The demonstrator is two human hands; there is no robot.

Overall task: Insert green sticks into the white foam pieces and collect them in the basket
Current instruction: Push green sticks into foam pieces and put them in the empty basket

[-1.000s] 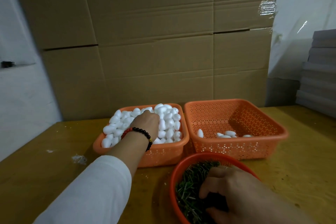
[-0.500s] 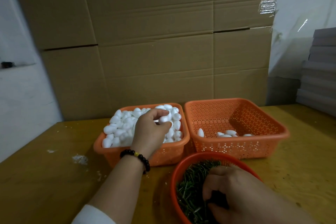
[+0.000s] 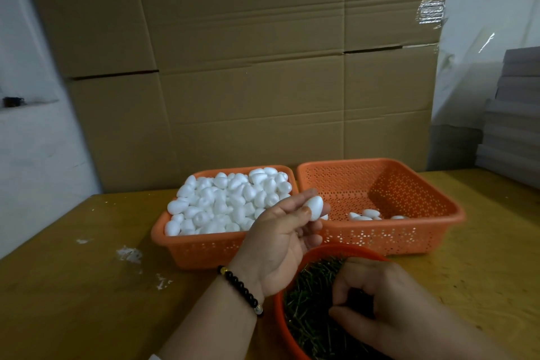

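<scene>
Stacked cardboard boxes [image 3: 248, 67] stand behind the yellow surface [image 3: 73, 286] where I work. On it sit two orange baskets side by side: the left basket [image 3: 204, 251] is heaped with white foam pieces [image 3: 228, 205], and the right basket [image 3: 409, 234] holds only a few finished ones [image 3: 368, 213] on its floor. Nearest me is a round red bowl [image 3: 330, 250] full of green sticks [image 3: 309, 301]. My left hand [image 3: 280, 240] is raised, palm turned up, above the gap between the two baskets, its fingers [image 3: 304, 212] pinching a single foam piece [image 3: 315, 207]. That egg-shaped piece stands nearly upright, its long axis leaning a little to the right with the narrower end up. My right hand [image 3: 388, 313] is down in the bowl with its fingers curled as if picking among the sticks; I cannot tell whether they have one yet. I judge this as the pick-up step: foam ready, stick being fetched. Next I should draw out one stick, line it up with the egg's long axis, and press it in straight while my left fingers steady the foam without crushing it.
</scene>
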